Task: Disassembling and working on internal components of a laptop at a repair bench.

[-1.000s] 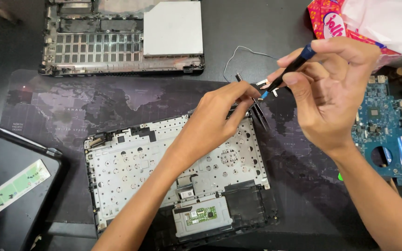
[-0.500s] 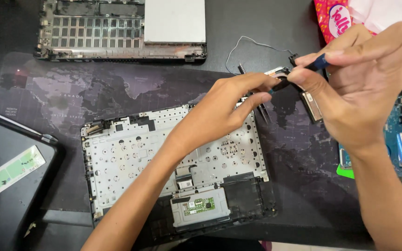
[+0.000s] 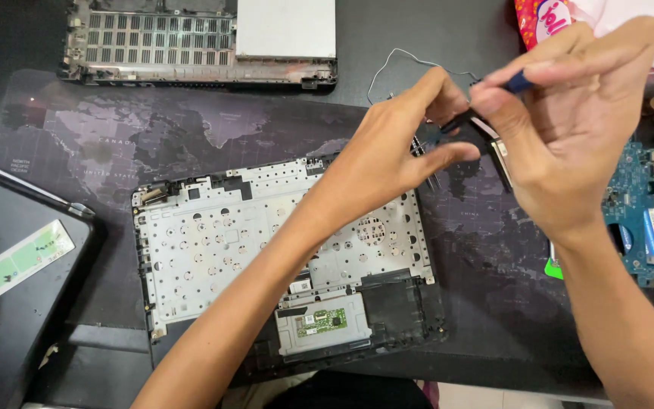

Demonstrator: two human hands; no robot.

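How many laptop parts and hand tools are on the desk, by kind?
Laptop shell parts: 3, the silver upturned keyboard frame, the grey vented bottom cover, the black lid panel
Blue circuit boards: 1
Blue-handled tools: 1, in the right hand
Total: 5

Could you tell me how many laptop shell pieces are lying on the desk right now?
2: the palmrest frame with its touchpad board lies below the left hand; a bottom cover lies at the top edge. More may be out of frame.

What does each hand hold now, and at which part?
The right hand pinches a blue-handled tool at its handle. The left hand grips a small black part by one end.
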